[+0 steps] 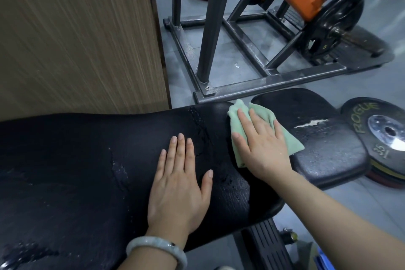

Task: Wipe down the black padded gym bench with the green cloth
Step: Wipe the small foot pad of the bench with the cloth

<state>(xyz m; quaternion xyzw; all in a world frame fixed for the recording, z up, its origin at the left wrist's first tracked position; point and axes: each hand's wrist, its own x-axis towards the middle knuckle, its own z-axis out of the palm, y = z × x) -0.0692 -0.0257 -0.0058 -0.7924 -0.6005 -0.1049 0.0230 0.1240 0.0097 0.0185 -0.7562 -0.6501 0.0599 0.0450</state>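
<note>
Right hand: your right hand [260,142] lies flat on the green cloth [266,131], fingers straight and spread, pressing it down rather than clutching it, which keeps the most fabric against the pad.
Green cloth: it sits at the narrow end of the back pad [87,171], bridging the gap toward the seat pad [324,138]; 1 corner sticks out past your fingertips, another trails toward the seat.
Left hand: your left hand [182,184] rests open, palm down, on the back pad just beside the cloth, touching no fabric. It looks placed to brace you and steady the bench while the other hand scrubs.
Bracelet: a pale bangle [156,250] circles your left wrist, clear of the wet patches.
Bench surface: wet streaks and droplets [201,129] show between your 2 hands and further left, so that stretch likely needs another pass.
Seat pad: a torn white scar [311,124] sits near the cloth; go gently there, the cover could snag.
Nearby: a ROGUE weight plate [381,131] marked 35 lies on the floor just beyond the seat.
</note>
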